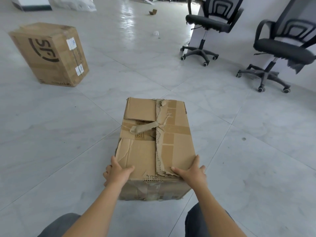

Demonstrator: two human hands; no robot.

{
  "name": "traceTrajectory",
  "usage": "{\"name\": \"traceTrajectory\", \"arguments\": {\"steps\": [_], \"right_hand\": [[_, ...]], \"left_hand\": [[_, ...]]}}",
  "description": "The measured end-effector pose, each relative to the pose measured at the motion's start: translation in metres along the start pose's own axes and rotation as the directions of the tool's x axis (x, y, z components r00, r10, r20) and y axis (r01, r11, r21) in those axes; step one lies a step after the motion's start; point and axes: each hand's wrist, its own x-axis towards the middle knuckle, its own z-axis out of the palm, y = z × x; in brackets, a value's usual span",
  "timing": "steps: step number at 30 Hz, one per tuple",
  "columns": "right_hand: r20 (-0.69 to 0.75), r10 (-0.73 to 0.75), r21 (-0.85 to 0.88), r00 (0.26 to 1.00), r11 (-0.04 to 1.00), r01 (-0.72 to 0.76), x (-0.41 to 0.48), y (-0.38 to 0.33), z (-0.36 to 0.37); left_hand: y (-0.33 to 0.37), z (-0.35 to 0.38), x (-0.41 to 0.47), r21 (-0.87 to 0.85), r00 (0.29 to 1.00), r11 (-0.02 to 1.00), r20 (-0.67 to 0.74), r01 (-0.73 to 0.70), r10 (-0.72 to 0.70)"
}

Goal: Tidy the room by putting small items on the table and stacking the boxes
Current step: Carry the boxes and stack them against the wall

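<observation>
Torn box point(157, 146) on floor point(68, 134), long axis running straight away from person, short end facing knees, ripped flaps up. Left hand point(118, 171) grips its near-left top corner, right hand point(191, 173) near-right: thumbs flat on top, fingers spread down sides. Printed box point(51, 53) well apart, far-left of torn box; two office chairs point(277, 48) far-right

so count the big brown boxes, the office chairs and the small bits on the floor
big brown boxes: 2, torn box and printed box
office chairs: 2, near chair and far chair
small bits clear enough to tell: 2, small carton and white scrap
total: 6
</observation>
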Motion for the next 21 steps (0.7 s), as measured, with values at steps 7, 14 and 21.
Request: {"name": "traceTrajectory", "arguments": {"steps": [7, 14, 21], "right_hand": [[0.093, -0.017, 0.091, 0.995, 0.996, 0.008, 0.006, 0.001, -0.005], [0.112, -0.027, 0.201, 0.993, 0.98, 0.004, 0.004, 0.003, -0.008], [0.257, -0.186, 0.535, 0.948, 0.845, 0.02, 0.001, 0.033, -0.02]], "left_hand": [[0.005, -0.003, 0.009, -0.07, 0.993, 0.992, 0.069, 0.102, -0.097], [0.006, -0.008, 0.008, -0.119, 0.993, 0.992, 0.114, 0.044, -0.031], [-0.023, -0.026, 0.006, -0.262, 0.981, 0.964, 0.196, 0.046, 0.006]]}}
